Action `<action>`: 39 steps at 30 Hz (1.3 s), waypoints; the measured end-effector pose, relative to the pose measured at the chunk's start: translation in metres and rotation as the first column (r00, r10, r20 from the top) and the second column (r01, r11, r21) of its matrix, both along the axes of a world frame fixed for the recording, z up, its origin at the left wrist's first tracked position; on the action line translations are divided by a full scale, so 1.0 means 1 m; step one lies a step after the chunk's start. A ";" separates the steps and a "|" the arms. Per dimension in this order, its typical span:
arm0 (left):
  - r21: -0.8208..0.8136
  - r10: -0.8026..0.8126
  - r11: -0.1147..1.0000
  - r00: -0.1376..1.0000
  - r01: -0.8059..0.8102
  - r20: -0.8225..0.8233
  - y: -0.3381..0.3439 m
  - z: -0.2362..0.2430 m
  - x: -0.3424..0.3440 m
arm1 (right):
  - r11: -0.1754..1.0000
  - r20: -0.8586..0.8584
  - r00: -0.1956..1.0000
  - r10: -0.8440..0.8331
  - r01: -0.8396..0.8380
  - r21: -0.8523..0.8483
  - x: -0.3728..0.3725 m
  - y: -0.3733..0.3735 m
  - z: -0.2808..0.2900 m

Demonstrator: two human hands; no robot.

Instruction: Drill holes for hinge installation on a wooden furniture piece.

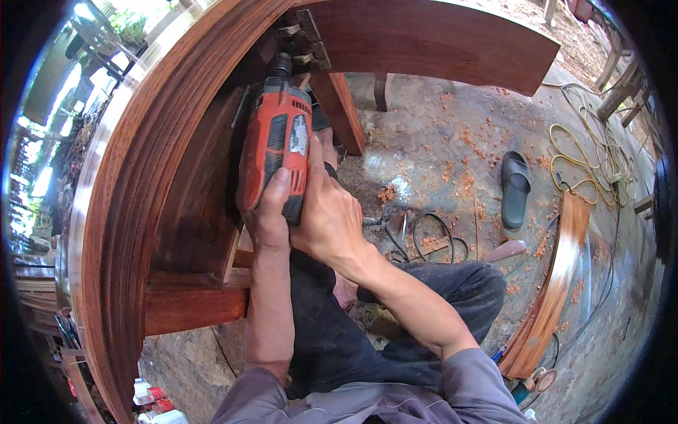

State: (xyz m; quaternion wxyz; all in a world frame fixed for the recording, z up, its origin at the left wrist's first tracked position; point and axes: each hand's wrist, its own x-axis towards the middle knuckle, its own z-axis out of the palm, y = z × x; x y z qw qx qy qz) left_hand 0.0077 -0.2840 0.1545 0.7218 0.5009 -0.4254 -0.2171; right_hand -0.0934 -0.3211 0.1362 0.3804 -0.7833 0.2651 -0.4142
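Note:
A red and black power drill (277, 138) points away from me into the corner of a dark brown wooden piece of furniture. Its chuck (280, 65) is close to a notched wooden joint (311, 42); the bit's tip cannot be made out. My left hand (267, 219) grips the drill from its left side, thumb lying along the body. Against the right side presses my right hand (326, 215), its index finger stretched along the casing and the other fingers partly hidden. The drill's handle is covered by my hands.
A moulded wooden edge (116, 233) curves along my left. A wide board (431, 42) extends across the far side. On the shaving-strewn floor lie a dark slide sandal (515, 189), a yellow cord (572, 152), a black cable (431, 219) and a long wooden piece (547, 304).

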 end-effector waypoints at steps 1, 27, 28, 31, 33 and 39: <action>0.000 0.001 1.000 1.000 -0.001 0.006 -0.001 0.000 0.000 | 1.000 0.013 1.000 0.009 -0.009 -0.004 0.000 0.000 0.000; -0.020 0.001 1.000 1.000 -0.001 0.004 0.008 0.003 0.011 | 0.998 -0.112 0.993 -0.044 0.048 0.029 0.005 0.012 0.010; -0.019 -0.010 1.000 1.000 0.010 0.003 0.007 0.002 0.011 | 0.999 -0.084 0.995 -0.050 0.050 0.005 0.005 0.012 0.010; -0.036 -0.001 0.999 1.000 0.000 -0.030 0.005 0.003 0.012 | 0.999 -0.103 0.993 -0.050 0.050 -0.001 0.006 0.011 0.009; -0.053 -0.014 0.998 0.999 0.015 0.032 0.005 0.004 0.013 | 0.999 -0.114 0.993 -0.031 0.035 0.038 0.007 0.011 0.007; 0.015 0.008 1.000 0.985 -0.011 0.171 0.009 0.006 0.010 | 1.000 -0.022 1.000 -0.012 0.012 0.025 0.007 0.012 -0.001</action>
